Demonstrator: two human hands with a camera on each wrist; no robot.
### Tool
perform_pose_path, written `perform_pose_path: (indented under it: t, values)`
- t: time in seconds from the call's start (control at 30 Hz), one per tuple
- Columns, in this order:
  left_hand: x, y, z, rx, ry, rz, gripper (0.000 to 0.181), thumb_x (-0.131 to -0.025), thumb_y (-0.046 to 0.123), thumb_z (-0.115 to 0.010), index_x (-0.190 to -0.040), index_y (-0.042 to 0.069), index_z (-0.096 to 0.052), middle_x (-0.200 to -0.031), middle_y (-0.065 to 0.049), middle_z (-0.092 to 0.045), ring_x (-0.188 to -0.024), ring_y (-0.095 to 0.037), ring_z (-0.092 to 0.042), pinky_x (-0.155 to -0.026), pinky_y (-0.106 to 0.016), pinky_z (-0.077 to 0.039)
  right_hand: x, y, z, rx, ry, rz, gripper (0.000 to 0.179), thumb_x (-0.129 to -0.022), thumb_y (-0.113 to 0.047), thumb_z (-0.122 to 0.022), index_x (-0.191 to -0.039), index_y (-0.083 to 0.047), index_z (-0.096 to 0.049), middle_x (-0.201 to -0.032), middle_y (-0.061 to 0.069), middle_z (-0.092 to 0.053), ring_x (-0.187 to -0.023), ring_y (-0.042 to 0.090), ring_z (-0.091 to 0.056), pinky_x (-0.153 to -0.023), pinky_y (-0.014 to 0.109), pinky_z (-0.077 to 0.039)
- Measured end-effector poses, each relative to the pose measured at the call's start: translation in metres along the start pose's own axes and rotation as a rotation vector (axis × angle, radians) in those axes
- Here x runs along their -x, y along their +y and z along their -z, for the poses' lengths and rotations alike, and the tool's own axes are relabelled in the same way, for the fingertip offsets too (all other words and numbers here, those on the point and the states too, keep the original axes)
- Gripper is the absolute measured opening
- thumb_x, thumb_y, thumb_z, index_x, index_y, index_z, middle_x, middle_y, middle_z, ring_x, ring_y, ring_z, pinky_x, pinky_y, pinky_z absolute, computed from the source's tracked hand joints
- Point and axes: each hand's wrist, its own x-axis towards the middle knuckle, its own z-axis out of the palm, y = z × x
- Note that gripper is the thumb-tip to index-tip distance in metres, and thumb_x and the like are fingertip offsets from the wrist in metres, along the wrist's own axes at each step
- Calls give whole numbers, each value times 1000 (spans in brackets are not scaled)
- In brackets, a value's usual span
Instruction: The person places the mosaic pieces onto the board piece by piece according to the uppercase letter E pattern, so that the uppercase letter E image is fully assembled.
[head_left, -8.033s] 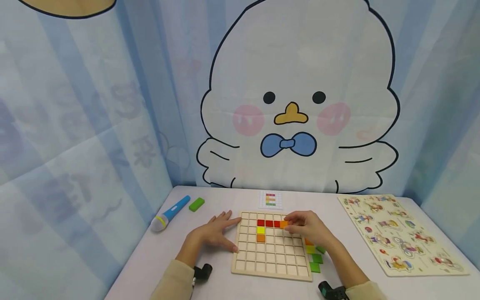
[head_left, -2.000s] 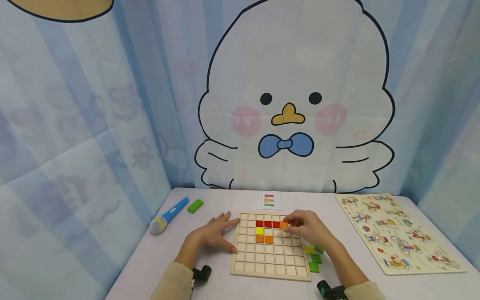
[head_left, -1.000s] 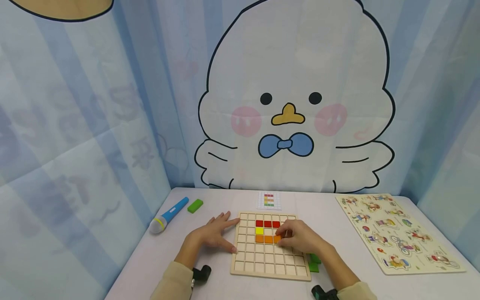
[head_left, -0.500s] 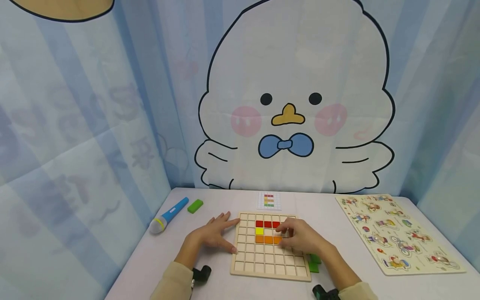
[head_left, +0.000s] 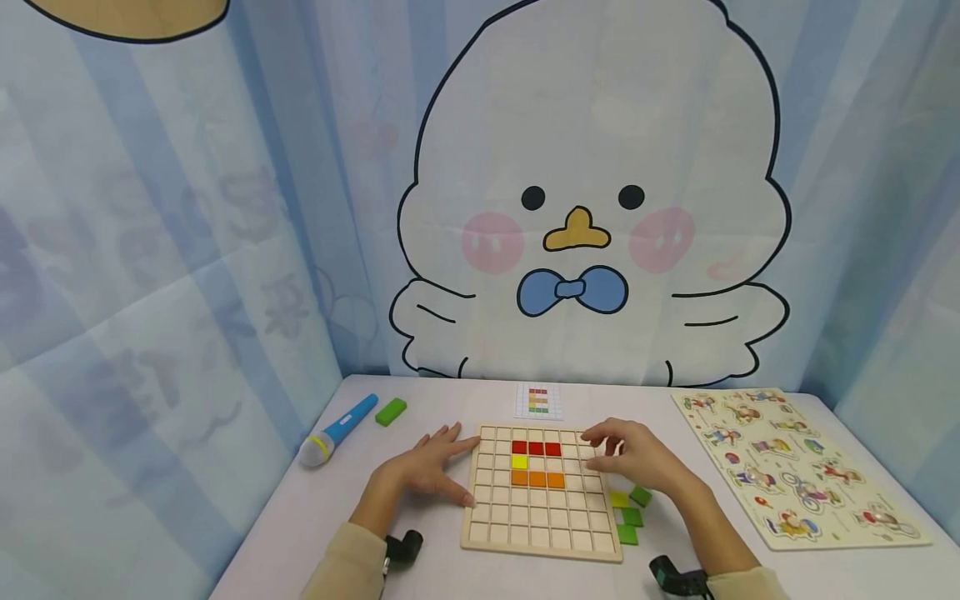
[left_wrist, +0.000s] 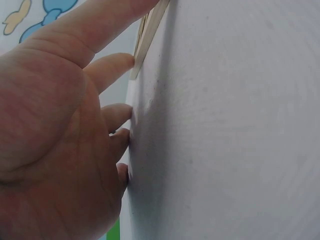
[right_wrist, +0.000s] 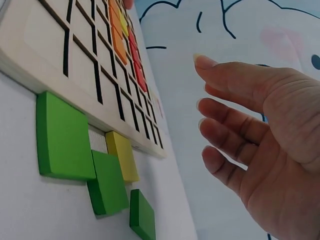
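A wooden grid board (head_left: 540, 514) lies in the middle of the table. Three red tiles (head_left: 536, 448) form a row on it, with a yellow tile (head_left: 519, 462) below the leftmost and three orange tiles (head_left: 537, 479) in a row under that. My left hand (head_left: 427, 462) is spread at the board's left edge, thumb and index finger touching its side. Above the board's right edge hovers my right hand (head_left: 633, 454), fingers loosely bent and holding nothing. Beside that edge lie loose green tiles (right_wrist: 62, 137) and a yellow tile (right_wrist: 122, 156).
Behind the board lies a small card (head_left: 538, 402) printed with a coloured tile pattern. A blue toy microphone (head_left: 341, 429) and a green block (head_left: 391, 412) lie at the left. A wooden picture puzzle (head_left: 798, 475) occupies the right side.
My right hand has brought the loose orange tiles onto the board one by one, finishing that row of three, then let go and drawn back to the right. My left hand stays put.
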Motion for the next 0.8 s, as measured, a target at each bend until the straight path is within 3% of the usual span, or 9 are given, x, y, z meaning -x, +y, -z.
perform_pose_path:
  t: [0.27,0.53,0.8]
  values:
    - [1,0,0,4,-2,2,102,-75,56,-88,-161,33,-39,-176,-13,-14,-164,-36,-5,-131,-59,-3,8,11,10,5,-22,-5,32,-89,-19,-83,-117,-7,-74,-107,8,-72,-85,17,-56,-68,24,-48]
    - [3,3,1,3,-2,-10,101,-75,53,-89,-161,31,-40,-175,-16,-14,-163,-37,-6,-131,-60,-4,14,25,20,-63,-139,-36,28,-85,-15,-85,-109,-7,-75,-101,7,-71,-84,19,-57,-67,26,-48]
    - [3,1,1,2,5,-16,101,-76,53,-88,-161,31,-40,-175,-16,-15,-163,-37,-6,-131,-60,-4,14,36,19,-111,-210,-31,26,-81,-10,-86,-105,-6,-76,-95,9,-70,-81,16,-55,-64,25,-44]
